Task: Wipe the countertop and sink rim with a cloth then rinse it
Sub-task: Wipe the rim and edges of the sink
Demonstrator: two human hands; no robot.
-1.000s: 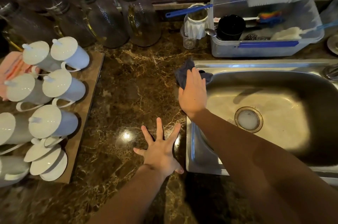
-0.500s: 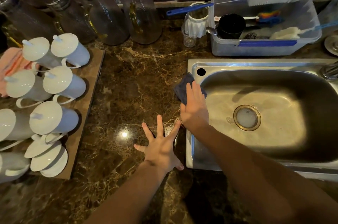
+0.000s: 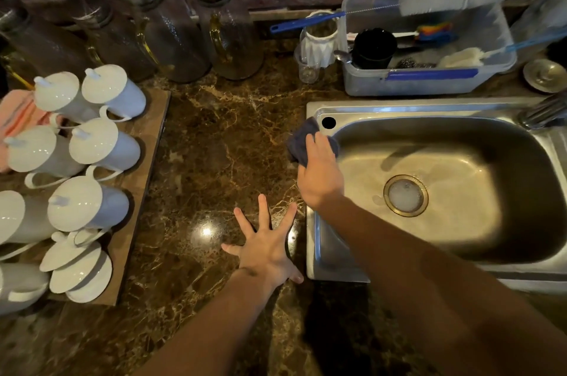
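A dark blue-grey cloth [image 3: 299,142] lies on the left rim of the steel sink [image 3: 399,107], just below the rim's round hole. My right hand [image 3: 320,179] presses flat on the cloth with its fingers straight, and it hides most of the cloth. My left hand [image 3: 265,248] rests spread on the brown marble countertop [image 3: 221,145], next to the sink's near left corner. It holds nothing. The sink basin has foam over its drain [image 3: 405,194].
Several white lidded cups [image 3: 92,142] lie on a wooden board [image 3: 147,167] at the left. Tall glass jugs [image 3: 227,29] stand at the back. Behind the sink are a plastic tub [image 3: 429,81] of brushes, a small glass [image 3: 306,69], and the faucet [image 3: 543,113] at the right.
My right hand slid the cloth along the sink's left rim toward me, uncovering the rim's round hole. My left hand stayed spread on the countertop.
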